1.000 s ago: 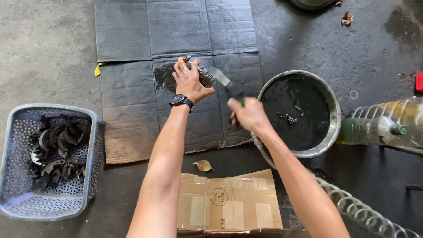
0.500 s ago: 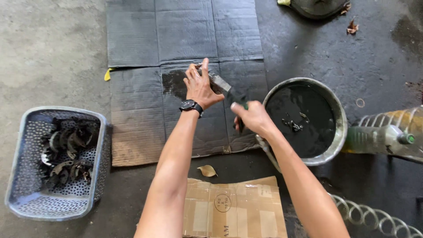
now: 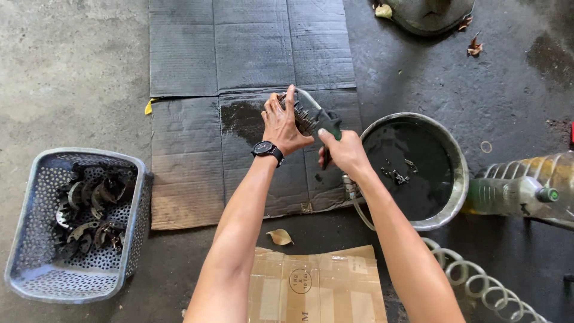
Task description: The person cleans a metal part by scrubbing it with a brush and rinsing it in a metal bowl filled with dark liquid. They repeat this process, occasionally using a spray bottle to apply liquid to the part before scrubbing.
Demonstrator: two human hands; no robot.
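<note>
- Hands meet just above frame centre, over a dark flattened cardboard sheet [image 3: 251,54] spread on the concrete floor [image 3: 72,66].
- Left hand [image 3: 281,122]: wristwatch [image 3: 267,149] on the wrist; fingers wrapped around a small dark metal part [image 3: 301,115], index finger raised along its top. Part is mostly hidden by the hand; its exact shape cannot be told.
- Right hand [image 3: 344,152]: fingers closed around the dark handle of a brush-like tool [image 3: 323,119], whose light-coloured head lies against the metal part.
- Wet dark stain [image 3: 242,119] on the cardboard, just left of the hands.
- Round metal basin [image 3: 457,179], right of centre, holds black liquid; a few small metal pieces [image 3: 397,173] lie in it. Its rim is near the right forearm.
- Grey perforated plastic basket [image 3: 36,263], lower left, holds a heap of curved dark metal parts [image 3: 89,206]; well apart from both hands.
- Clear plastic bottle [image 3: 526,188] lies on its side at right edge, beside the basin.
- Brown cardboard piece [image 3: 317,287] at bottom centre, between the forearms; a dry leaf [image 3: 280,237] just above it.
- Coiled white hose [image 3: 472,281] at lower right.
</note>
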